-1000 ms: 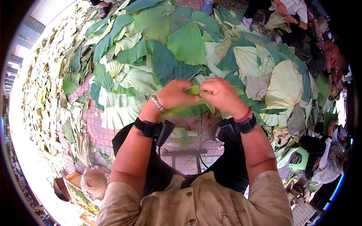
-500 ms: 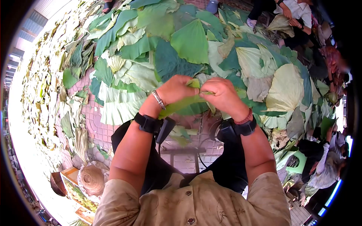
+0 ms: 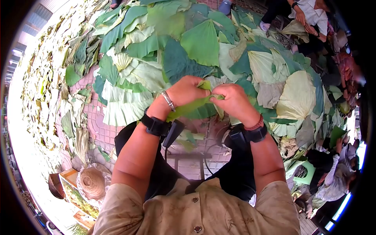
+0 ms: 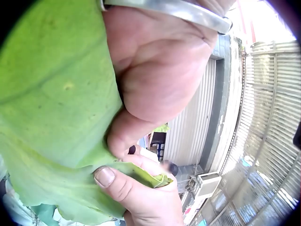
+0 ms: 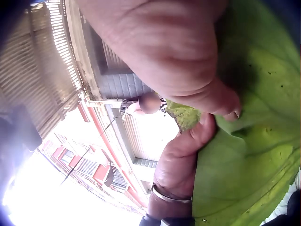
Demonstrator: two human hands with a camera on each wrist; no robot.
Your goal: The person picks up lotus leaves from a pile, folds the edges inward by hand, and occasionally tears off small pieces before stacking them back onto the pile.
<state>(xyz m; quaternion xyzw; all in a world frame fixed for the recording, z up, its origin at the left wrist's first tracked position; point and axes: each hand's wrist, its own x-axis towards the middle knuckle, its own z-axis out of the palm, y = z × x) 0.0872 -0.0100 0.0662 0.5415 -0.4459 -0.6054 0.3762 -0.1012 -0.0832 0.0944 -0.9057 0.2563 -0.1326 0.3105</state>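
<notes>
Both hands meet over a fresh green lotus leaf (image 3: pixel 188 109), whose veined face spreads wide in the left wrist view. My left hand (image 3: pixel 186 92), with a silver bangle at the wrist, pinches the leaf between thumb and fingers. Close beside it, my right hand (image 3: pixel 234 101) grips the edge with its thumb pressed flat on the surface. A folded bit of leaf edge (image 4: pixel 162 180) sticks out by the right thumb in the left wrist view. In the right wrist view, a torn-looking flap (image 5: pixel 184 117) shows between the two hands. Most fingertips are hidden behind the leaf.
Overlapping lotus leaves (image 3: pixel 199 43) cover the ground ahead, green and pale dried ones. More dry leaves (image 3: pixel 43 98) spread at left. A straw hat (image 3: pixel 93 182) lies at lower left. At right are seated people and a green stool (image 3: pixel 305 172).
Both hands stay together on the leaf. The left hand, blurred a second ago, is now steady and a little farther right. The head view has shifted slightly.
</notes>
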